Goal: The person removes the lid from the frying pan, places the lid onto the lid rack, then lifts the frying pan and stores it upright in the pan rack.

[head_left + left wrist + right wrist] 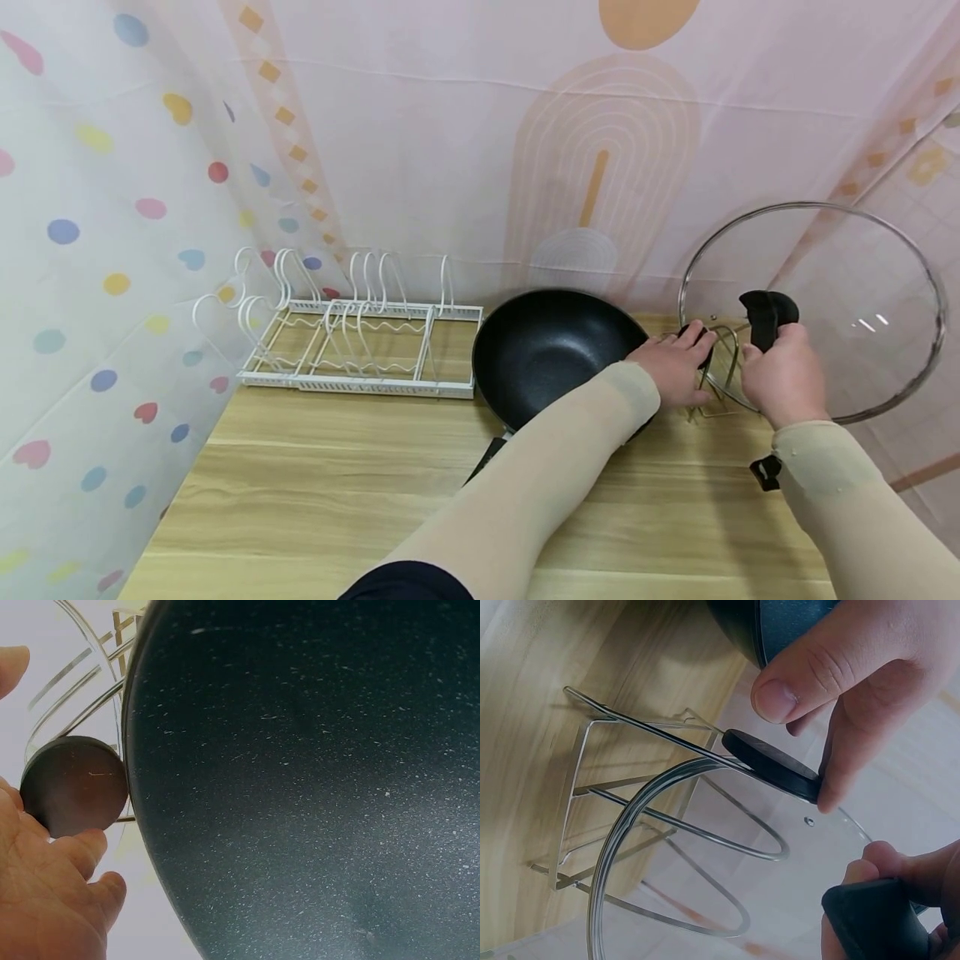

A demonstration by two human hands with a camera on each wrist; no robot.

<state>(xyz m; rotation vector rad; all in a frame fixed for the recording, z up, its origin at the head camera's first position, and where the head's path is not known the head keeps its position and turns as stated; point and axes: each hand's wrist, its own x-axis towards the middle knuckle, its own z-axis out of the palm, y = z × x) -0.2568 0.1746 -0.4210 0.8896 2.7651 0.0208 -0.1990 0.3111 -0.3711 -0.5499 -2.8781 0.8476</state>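
My right hand (791, 379) grips the black handle (767, 318) of a large clear glass lid (877, 287) with a metal rim. The lid stands on edge, its lower rim among the loops of a small metal wire rack (576, 765). My left hand (675, 367) reaches across the front of a black wok (555, 350), fingers extended. Its fingertips touch a round black disc (73, 787) at the rack's wire loop; in the right wrist view the thumb is apart from the disc (772, 763).
A white wire rack (360, 385) with upright loops stands left of the wok. The wok's black handle (486, 458) points toward me, partly behind my left sleeve. A patterned curtain (450, 150) hangs behind the wooden table (315, 483).
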